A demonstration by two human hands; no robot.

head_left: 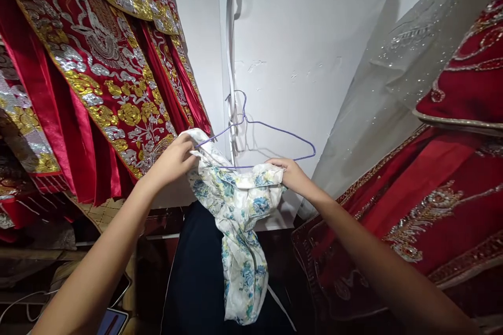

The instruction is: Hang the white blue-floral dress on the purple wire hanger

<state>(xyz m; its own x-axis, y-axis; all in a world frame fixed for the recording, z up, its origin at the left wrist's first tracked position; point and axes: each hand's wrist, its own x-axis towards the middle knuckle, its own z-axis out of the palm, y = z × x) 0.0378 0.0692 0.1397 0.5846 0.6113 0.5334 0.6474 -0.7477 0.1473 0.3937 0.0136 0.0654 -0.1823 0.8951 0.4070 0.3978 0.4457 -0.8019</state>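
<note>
A white garment with a blue floral print [238, 220] hangs down from both my hands in the middle of the view. My left hand [173, 159] grips its upper left edge, where the left arm of a thin purple wire hanger [271, 131] passes into the cloth. My right hand [293, 175] pinches the garment's upper right edge, just under the hanger's lower bar. The hanger's hook points up in front of the white wall.
Red robes with gold and silver embroidery [98, 68] hang close on the left. A red beaded dress [440, 193] and a sheer sequined veil [396, 68] fill the right. A white wall [298, 36] is behind. A dark cloth [196, 277] hangs below. A tablet [113, 321] lies at the lower left.
</note>
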